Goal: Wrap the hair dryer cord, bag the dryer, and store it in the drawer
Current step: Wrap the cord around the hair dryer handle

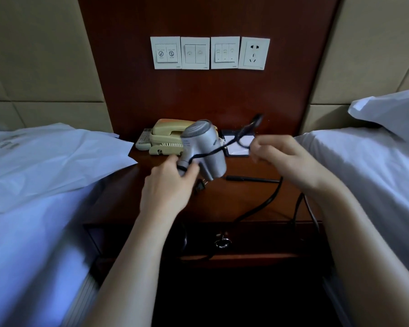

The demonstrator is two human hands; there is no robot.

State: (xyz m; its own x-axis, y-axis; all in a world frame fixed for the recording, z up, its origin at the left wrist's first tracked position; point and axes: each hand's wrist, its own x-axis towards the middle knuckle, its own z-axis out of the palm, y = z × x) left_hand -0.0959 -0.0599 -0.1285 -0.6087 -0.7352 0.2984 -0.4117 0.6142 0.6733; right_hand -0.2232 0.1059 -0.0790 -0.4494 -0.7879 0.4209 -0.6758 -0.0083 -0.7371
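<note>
Hair dryer [203, 149], silver, is held at centre frame above the tabletop [246, 192], the grip of our left hand [168, 182] curled round its handle to steady it, our right hand [279, 154] pinching the black cord [241, 135] taut, likely for looping it around.

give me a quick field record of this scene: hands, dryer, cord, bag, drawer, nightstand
left hand: grips the hair dryer by its handle
right hand: pinches the cord, pulled toward the right
cord: a few turns round the handle, rest unwrapped
bag: white, lying on the left bed, dryer not in it
drawer: under the nightstand top, ring pull; open or shut unclear
nightstand: telephone, remote, notepad, pen
</note>
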